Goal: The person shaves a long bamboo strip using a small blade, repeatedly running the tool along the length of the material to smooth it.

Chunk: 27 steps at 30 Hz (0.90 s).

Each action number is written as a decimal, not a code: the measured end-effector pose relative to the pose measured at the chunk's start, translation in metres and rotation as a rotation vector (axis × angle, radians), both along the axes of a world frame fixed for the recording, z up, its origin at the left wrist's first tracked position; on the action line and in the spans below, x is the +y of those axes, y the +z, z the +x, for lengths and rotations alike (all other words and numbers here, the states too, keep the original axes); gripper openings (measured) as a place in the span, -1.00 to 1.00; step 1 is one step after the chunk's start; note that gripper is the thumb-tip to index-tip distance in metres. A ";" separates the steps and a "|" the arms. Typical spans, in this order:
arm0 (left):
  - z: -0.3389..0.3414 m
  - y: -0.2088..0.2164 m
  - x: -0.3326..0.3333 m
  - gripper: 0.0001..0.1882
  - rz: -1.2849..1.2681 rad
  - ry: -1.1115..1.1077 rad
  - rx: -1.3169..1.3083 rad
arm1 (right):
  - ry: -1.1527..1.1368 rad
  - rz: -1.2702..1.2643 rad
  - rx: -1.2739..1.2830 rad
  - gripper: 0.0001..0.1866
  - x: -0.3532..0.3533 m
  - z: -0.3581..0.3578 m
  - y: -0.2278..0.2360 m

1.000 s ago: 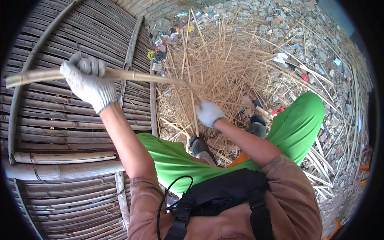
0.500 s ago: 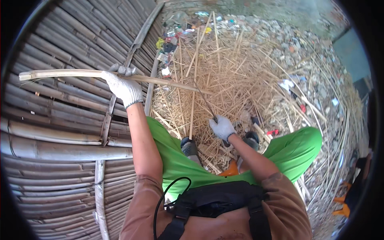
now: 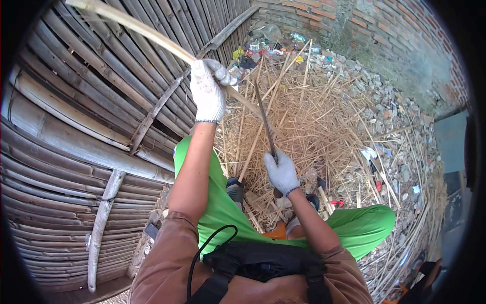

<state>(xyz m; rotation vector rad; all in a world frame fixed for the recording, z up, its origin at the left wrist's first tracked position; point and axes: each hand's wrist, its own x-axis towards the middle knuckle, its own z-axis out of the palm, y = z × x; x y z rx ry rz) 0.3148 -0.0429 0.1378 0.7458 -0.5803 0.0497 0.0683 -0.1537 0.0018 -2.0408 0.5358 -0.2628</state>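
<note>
My left hand (image 3: 207,93), in a white knit glove with grey on the fingers, is closed around a long split bamboo strip (image 3: 147,34). The strip slants from the upper left down to the right, its lower end passing behind a knife. My right hand (image 3: 282,174), also gloved, grips that long, dark-bladed knife (image 3: 264,117) by its handle, which the fingers mostly hide. The blade points up and slightly left, crossing in front of the strip. From this angle I cannot tell whether blade and strip touch.
Bamboo shavings and thin strips (image 3: 304,116) cover the ground ahead. A bamboo-pole wall (image 3: 76,167) stands close on my left, a brick wall (image 3: 349,25) at the back. Rubble and litter (image 3: 405,131) lie to the right. My green-trousered knees (image 3: 362,228) spread either side.
The view has turned. The strip now tilts more steeply, with its left end higher. The knife blade has swung more upright and crosses the strip. Both hands keep their holds.
</note>
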 end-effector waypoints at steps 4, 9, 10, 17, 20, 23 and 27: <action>-0.010 0.002 -0.007 -0.48 0.018 0.060 0.012 | 0.015 -0.021 -0.282 -0.63 0.028 0.002 0.079; -0.037 0.009 -0.026 -0.52 0.057 0.137 -0.027 | -0.056 -0.135 -0.216 -0.64 0.026 0.002 0.026; -0.036 0.007 -0.024 -0.52 0.078 0.249 0.019 | -0.029 -0.148 -0.103 -0.62 0.018 0.005 -0.007; -0.002 -0.004 0.021 -0.37 -0.054 -0.005 0.034 | 0.077 -0.079 0.057 -0.52 0.009 0.018 0.009; -0.014 -0.003 0.014 -0.32 -0.021 -0.059 0.063 | 0.021 -0.124 0.030 -0.54 0.017 0.005 0.012; -0.024 0.003 0.017 -0.32 0.021 -0.232 0.038 | 0.031 -0.044 0.041 -0.56 0.031 -0.001 0.037; -0.024 -0.002 0.019 -0.34 0.048 -0.203 -0.046 | 0.023 -0.112 0.061 -0.59 0.034 0.000 0.044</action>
